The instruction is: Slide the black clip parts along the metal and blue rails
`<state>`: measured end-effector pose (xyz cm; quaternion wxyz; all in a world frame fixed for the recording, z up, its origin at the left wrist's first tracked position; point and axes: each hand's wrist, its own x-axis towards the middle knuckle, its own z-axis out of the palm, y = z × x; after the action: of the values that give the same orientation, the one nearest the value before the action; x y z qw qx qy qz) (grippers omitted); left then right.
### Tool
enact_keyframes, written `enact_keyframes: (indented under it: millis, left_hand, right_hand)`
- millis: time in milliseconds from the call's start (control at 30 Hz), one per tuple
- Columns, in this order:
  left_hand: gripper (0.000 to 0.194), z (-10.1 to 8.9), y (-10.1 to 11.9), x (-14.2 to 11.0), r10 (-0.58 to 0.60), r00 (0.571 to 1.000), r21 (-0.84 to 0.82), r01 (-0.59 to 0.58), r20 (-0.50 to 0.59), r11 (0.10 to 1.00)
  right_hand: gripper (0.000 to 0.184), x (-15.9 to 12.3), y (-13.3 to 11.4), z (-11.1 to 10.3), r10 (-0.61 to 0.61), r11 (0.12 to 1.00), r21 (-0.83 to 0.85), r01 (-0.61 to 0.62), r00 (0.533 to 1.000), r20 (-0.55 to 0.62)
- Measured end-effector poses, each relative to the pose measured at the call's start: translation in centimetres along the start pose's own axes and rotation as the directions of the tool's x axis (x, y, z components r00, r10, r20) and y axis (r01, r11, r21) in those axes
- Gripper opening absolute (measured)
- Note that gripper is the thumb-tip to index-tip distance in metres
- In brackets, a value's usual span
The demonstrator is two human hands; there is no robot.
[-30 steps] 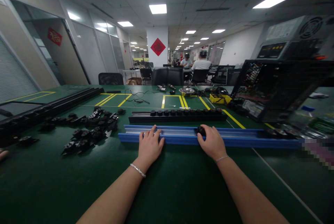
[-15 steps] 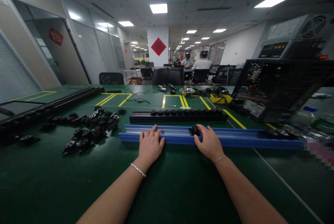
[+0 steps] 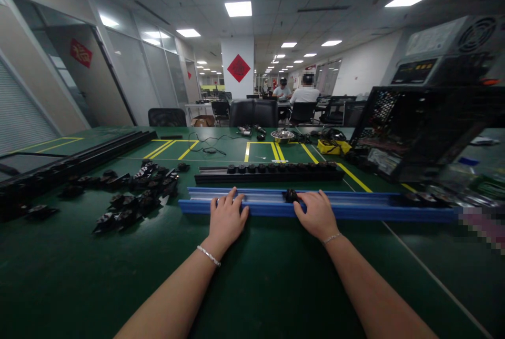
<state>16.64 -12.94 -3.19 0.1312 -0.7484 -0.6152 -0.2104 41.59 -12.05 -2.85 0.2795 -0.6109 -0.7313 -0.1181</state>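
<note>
A long blue rail [image 3: 272, 209] with an open channel lies across the table in front of me. My left hand [image 3: 228, 219] rests on its left part, fingers stretched and apart, holding no loose thing. Inside the channel, right of the middle, sits a small black part [image 3: 290, 195], probably a wheeled piece. My right hand [image 3: 317, 215] lies over the rail just right of that part, fingertips at its right side, thumb apart at the rail's front wall. More black parts [image 3: 420, 199] sit at the rail's right end.
Beyond the blue rail lies a black rail [image 3: 268, 176] with a row of round black pieces. A pile of loose black parts [image 3: 130, 210] is on the left. A metal bowl [image 3: 282, 135] stands farther back. An opened computer case [image 3: 426, 133] stands at the right.
The black part has slid left along the blue channel, and my right hand has shifted slightly left with it. Its thumb has come away from the part. My left hand has stayed put.
</note>
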Motion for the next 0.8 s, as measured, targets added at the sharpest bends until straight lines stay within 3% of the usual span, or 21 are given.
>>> enact_keyframes:
  millis: [233, 567, 800]
  left_hand:
    - [0.041, 0.0, 0.0, 0.1, -0.006, 1.000, -0.002, 0.006, 0.013, 1.000]
    - [0.032, 0.3, -0.2, 0.0, -0.002, 1.000, 0.017, 0.002, 0.010, 1.000]
    - [0.033, 0.2, -0.2, -0.1, -0.001, 1.000, -0.017, 0.001, -0.006, 1.000]
  right_hand:
    - [0.029, 0.0, -0.3, -0.2, -0.004, 0.999, 0.032, 0.004, 1.000, 0.009]
    - [0.037, -0.2, -0.9, -0.4, -0.101, 0.994, 0.060, 0.093, 0.982, 0.158]
    - [0.040, 0.0, -1.5, -0.5, -0.094, 0.996, 0.012, 0.094, 0.975, 0.202]
